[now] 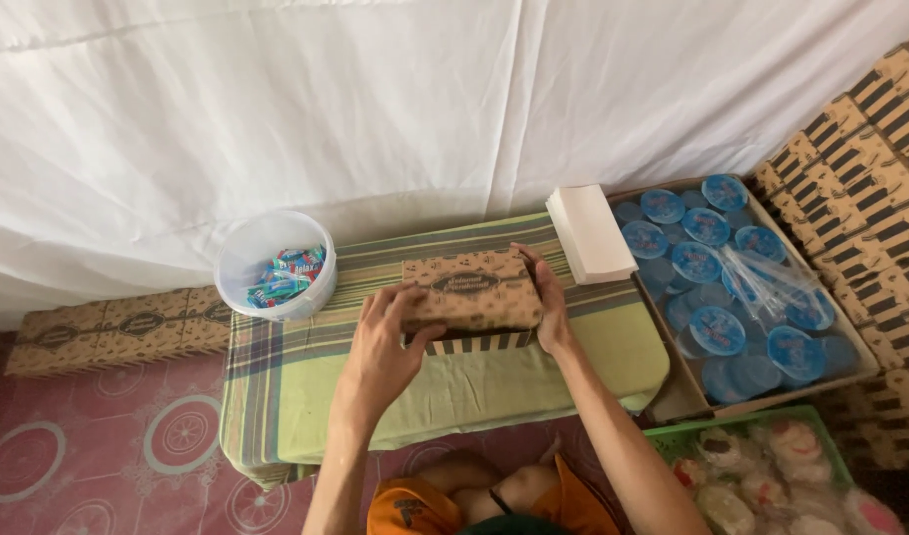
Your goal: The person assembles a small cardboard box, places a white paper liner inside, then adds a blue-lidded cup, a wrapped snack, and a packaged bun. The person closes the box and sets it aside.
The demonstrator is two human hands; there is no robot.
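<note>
Head view. A printed brown box (471, 289), lid down, sits at the middle of a low table (474, 386) covered by a green and striped cloth. The left hand (385, 342) grips the box's left end, fingers curled over the top edge and thumb against the near side. The right hand (549, 302) is pressed flat against the box's right end, fingers extended along the far right corner; it clasps the box rather than closing round it. The box's striped lower part shows beneath the lid on the near side.

Far left on the table stands a white tub (274, 264), open, holding small wrapped sweets (286, 275) in blue, red and green. At the far right corner of the table, just beside the box, lies a stack of white paper (590, 233).

Right of the table, a shallow carton (762, 287) holds many sealed cups with blue lids, with a loose piece of clear plastic (762, 277) lying over some. Further right, rows of brown boxes (871, 178) of the same print are stacked. At near right, a green basket (772, 476) holds wrapped pastries. On the floor to the left, against the white curtain (375, 99), lies another row of boxes (117, 327). The person's folded knees show at the near edge.
</note>
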